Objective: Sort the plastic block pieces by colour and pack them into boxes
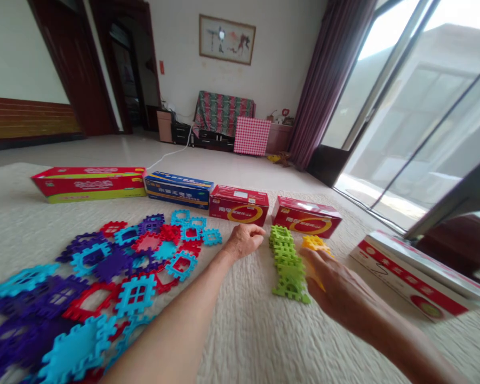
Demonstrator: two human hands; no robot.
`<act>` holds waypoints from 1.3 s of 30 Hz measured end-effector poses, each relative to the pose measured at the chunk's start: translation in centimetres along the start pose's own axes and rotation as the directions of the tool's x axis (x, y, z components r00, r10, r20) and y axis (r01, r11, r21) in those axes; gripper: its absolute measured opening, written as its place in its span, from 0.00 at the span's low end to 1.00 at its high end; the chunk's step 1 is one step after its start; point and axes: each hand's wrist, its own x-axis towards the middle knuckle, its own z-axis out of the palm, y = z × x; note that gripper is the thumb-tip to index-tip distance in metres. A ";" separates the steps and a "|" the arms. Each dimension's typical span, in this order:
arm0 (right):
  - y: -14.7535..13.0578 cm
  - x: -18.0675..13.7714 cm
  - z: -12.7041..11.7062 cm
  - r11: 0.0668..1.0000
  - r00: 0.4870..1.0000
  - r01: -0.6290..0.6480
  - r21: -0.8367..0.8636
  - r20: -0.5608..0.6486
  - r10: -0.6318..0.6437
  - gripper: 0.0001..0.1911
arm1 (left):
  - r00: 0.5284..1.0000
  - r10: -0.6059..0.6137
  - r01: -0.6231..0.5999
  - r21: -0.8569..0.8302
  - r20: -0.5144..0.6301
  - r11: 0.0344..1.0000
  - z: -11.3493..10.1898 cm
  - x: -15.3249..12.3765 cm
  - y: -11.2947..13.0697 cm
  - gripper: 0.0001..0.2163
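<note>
Dozens of flat interlocking tiles (104, 277) in cyan, purple and red lie scattered over the left part of a cream textured mat (244, 330), many overlapping one another. Behind them, along the mat's far edge, runs a row of boxes: a long red and yellow box (90, 184) at the far left, then a blue box (178, 189) touching its end, then a red box (239, 205), then another red box (306, 217) a little apart.

Right of the scattered heap, the left hand (244, 241) reaches forward across the mat, its fingers curled in toward the palm in a loose fist; whether its grip pinches anything cannot be told. It rests just in front of the first red box, between the scattered tiles and a row of green tiles (288, 264).

Those green tiles lie in a line running away from the viewer, just right of the left hand. A yellow tile (315, 244) sits just beside their far end, partly covered by the right hand (336, 290). That hand lies flat with fingers extended over the yellow tile, its grip spread rather than closed.

At the far right a long white and red box (416, 282) lies at an angle on the mat's edge, near the glass sliding door (424, 106).
</note>
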 end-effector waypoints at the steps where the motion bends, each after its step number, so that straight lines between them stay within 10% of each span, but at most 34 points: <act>1: 0.0 0.1 0.1 1.000 0.999 0.009 0.002 -0.034 -0.009 0.20 | 1.000 0.030 -0.030 0.030 -0.001 0.999 0.0 0.0 0.0 0.13; 11: -9.6 -0.5 1.5 0.942 0.988 0.153 0.299 -0.021 -0.154 0.17 | 1.000 0.006 0.001 0.369 -0.017 0.930 0.4 -0.6 0.8 0.16; 18: -12.0 -0.7 5.2 0.957 0.968 0.174 0.230 -0.219 -0.123 0.14 | 0.992 -0.086 0.034 0.462 0.093 0.886 -1.0 -4.1 3.4 0.17; 24: -11.5 -0.6 5.5 0.949 0.962 0.200 0.245 -0.232 -0.143 0.13 | 0.982 -0.058 -0.042 0.504 0.180 0.863 -6.4 -9.7 4.9 0.15; 31: -12.3 -0.5 5.2 0.960 0.979 0.071 0.269 -0.205 -0.014 0.13 | 1.000 0.023 -0.029 0.542 0.019 0.840 -15.3 -17.5 4.5 0.16; 35: -14.8 0.0 5.1 0.943 0.972 -0.128 0.307 -0.150 0.180 0.14 | 0.990 0.050 0.042 0.615 -0.132 0.788 -19.9 -21.1 3.8 0.17; 39: -19.7 0.9 5.4 0.922 0.980 -0.053 0.383 -0.156 0.121 0.15 | 0.983 0.029 0.106 0.685 -0.182 0.721 -22.4 -23.2 2.6 0.16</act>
